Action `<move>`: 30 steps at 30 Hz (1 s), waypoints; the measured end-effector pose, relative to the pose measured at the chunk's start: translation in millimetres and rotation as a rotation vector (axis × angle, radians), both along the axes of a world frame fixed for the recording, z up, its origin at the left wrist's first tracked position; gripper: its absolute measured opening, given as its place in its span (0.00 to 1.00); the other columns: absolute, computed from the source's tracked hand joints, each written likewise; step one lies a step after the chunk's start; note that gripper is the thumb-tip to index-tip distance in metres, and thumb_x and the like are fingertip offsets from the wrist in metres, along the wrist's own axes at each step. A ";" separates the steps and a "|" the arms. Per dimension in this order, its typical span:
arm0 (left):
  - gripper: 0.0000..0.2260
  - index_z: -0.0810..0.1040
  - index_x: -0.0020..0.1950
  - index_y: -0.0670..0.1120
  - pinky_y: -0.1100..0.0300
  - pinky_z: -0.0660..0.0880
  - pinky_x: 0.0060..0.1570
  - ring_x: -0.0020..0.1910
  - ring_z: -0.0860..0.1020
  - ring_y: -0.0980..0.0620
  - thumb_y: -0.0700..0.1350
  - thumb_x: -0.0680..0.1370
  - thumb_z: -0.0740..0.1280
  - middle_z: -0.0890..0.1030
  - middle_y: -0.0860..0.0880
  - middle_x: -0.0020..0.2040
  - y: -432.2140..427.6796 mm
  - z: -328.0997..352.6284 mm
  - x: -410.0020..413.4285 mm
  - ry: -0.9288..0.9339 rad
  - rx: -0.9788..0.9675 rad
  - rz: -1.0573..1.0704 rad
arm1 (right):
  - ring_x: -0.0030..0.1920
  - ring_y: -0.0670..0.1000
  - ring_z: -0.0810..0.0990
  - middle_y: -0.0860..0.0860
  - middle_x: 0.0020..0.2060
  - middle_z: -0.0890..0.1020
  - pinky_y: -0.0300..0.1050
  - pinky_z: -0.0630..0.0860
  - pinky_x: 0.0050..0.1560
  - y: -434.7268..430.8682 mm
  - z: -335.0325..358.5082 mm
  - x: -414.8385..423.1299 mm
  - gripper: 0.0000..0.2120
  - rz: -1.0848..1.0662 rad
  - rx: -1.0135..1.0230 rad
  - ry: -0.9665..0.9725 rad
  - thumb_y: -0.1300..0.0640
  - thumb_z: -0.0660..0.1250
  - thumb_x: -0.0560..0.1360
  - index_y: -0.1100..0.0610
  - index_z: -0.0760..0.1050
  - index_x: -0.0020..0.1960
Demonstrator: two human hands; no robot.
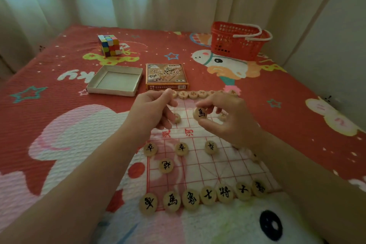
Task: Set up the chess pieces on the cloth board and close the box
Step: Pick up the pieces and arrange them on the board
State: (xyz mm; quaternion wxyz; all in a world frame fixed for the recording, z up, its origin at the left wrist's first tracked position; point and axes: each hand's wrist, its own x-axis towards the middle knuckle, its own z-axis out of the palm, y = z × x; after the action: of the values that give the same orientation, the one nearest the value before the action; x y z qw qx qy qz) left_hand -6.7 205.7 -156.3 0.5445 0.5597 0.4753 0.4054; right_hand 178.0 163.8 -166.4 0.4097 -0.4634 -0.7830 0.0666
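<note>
Head view: one cloth board (208,164) lies under both hands. Beyond the fingers sit one red basket (237,45), contents unclear, one open box tray (111,91) showing its bare floor, and one printed lid (166,75). Seven pieces (208,195) line the board's near edge, well short of the fingertips. The right hand (233,119) pinches one horse piece (200,114); the left hand (152,109) has curled fingers, grasp unclear.
</note>
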 end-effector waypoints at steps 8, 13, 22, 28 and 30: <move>0.18 0.76 0.35 0.43 0.67 0.56 0.19 0.17 0.61 0.55 0.52 0.79 0.59 0.67 0.51 0.21 -8.4 -6.5 12.9 -0.149 -0.122 -0.068 | 0.41 0.47 0.79 0.48 0.42 0.82 0.34 0.72 0.41 -64.8 -12.1 53.8 0.14 -0.045 -0.057 0.053 0.56 0.72 0.65 0.57 0.79 0.50; 0.11 0.71 0.34 0.43 0.66 0.67 0.24 0.27 0.69 0.55 0.32 0.72 0.55 0.70 0.48 0.33 -16.4 -1.9 22.3 -0.310 -0.349 -0.273 | 0.43 0.45 0.79 0.45 0.43 0.81 0.32 0.72 0.43 -98.4 -15.7 80.0 0.14 -0.064 -0.131 0.083 0.54 0.70 0.65 0.52 0.78 0.51; 0.18 0.68 0.34 0.41 0.60 0.81 0.35 0.34 0.81 0.50 0.22 0.64 0.46 0.77 0.43 0.37 -31.0 -8.1 34.5 -0.402 -0.510 -0.377 | 0.41 0.48 0.78 0.43 0.40 0.80 0.42 0.74 0.42 -137.7 -33.3 99.0 0.13 -0.078 -0.257 0.024 0.54 0.71 0.63 0.49 0.79 0.47; 0.12 0.76 0.49 0.38 0.59 0.80 0.39 0.39 0.84 0.48 0.29 0.77 0.54 0.83 0.41 0.41 -38.7 -6.2 37.5 -0.354 -0.489 -0.469 | 0.38 0.46 0.76 0.45 0.38 0.78 0.42 0.74 0.35 -141.0 -39.6 98.4 0.12 -0.102 -0.277 -0.013 0.53 0.72 0.63 0.47 0.78 0.47; 0.10 0.76 0.51 0.38 0.60 0.80 0.36 0.37 0.84 0.49 0.32 0.78 0.56 0.84 0.41 0.41 -42.3 -4.3 37.1 -0.326 -0.464 -0.495 | 0.39 0.47 0.76 0.47 0.39 0.79 0.46 0.75 0.37 -140.4 -40.7 97.9 0.12 -0.101 -0.285 -0.027 0.53 0.72 0.63 0.47 0.78 0.47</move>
State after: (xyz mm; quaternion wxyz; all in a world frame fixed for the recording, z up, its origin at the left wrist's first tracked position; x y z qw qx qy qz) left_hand 30.4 163.4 -160.6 0.8071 0.4473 0.3117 0.2267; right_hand 275.9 23.4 -207.1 0.3322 -0.5565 -0.7466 0.1500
